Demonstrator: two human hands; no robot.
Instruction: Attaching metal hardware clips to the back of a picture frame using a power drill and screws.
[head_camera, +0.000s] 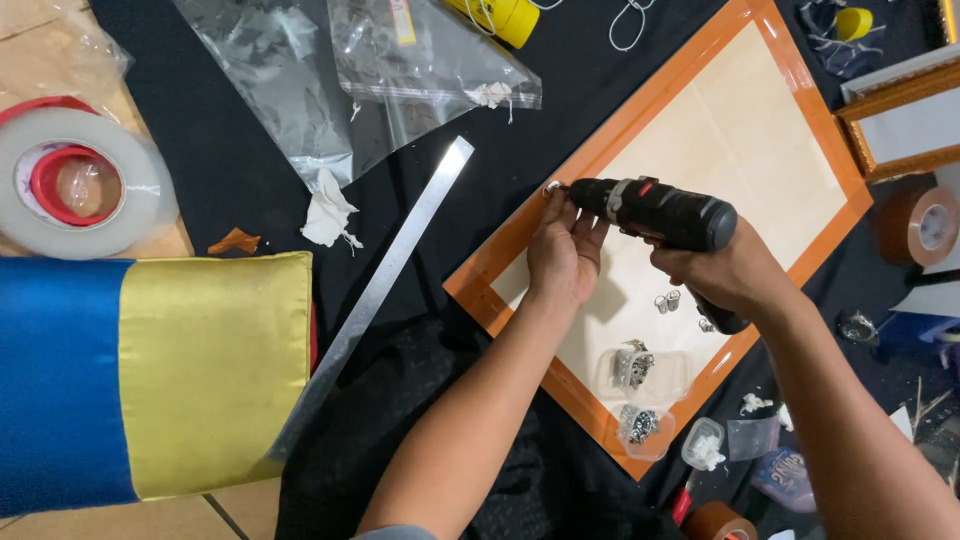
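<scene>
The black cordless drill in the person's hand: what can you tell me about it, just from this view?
The black cordless drill is a compact power tool with a dark, matt plastic-looking body, a grey collar and a small red mark near its front. It lies almost level, nose pointing left at the orange wooden picture frame. The right hand grips its handle; the left hand has its fingers at the tip, where a small metal fitting sits on the frame's edge. The frame lies on black cloth.

A black cordless drill with a red switch (655, 211) lies horizontal, tip against a small metal hanger (551, 188). The hanger sits on the orange wooden picture frame (640, 120), lying face-down, at its left rail.
</scene>
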